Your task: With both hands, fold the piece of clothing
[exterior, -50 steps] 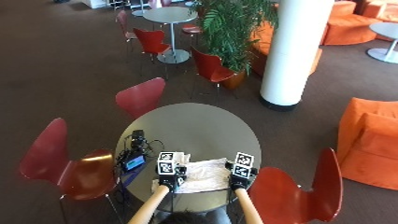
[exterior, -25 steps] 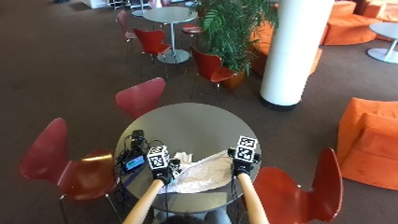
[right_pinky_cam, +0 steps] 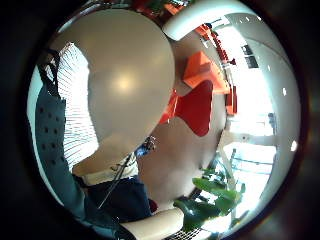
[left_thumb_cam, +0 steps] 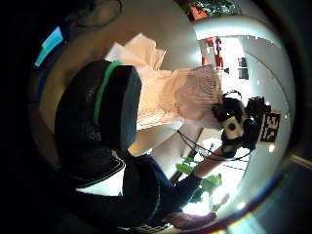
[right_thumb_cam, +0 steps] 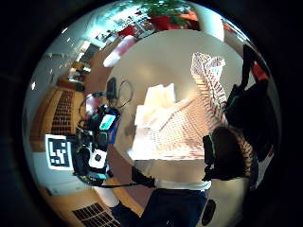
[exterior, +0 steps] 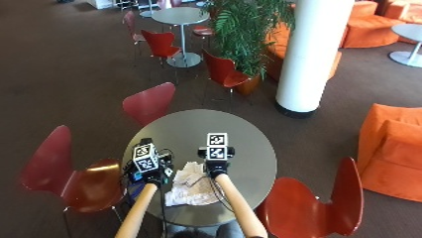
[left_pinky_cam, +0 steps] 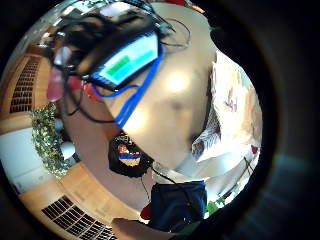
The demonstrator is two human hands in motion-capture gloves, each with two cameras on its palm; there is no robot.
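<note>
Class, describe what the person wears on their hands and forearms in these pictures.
Each hand, left hand and right hand, wears a black glove. The thumb-side palm view shows a green stripe on a glove finger. The forearms are bare, with no sleeves showing.

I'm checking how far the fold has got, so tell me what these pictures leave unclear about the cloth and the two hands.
- Left hand: its fingers are hidden under the glove's gear in the outside view; whether it grips the cloth cannot be told.
- Right hand: fingers likewise covered from above; the right thumb side palm view shows dark fingers against the cloth.
- Cloth: small and crumpled in the outside view, its fold lines unreadable; its near edge is partly hidden by the forearms.
- Device beside the cloth: screen blurred.
</note>
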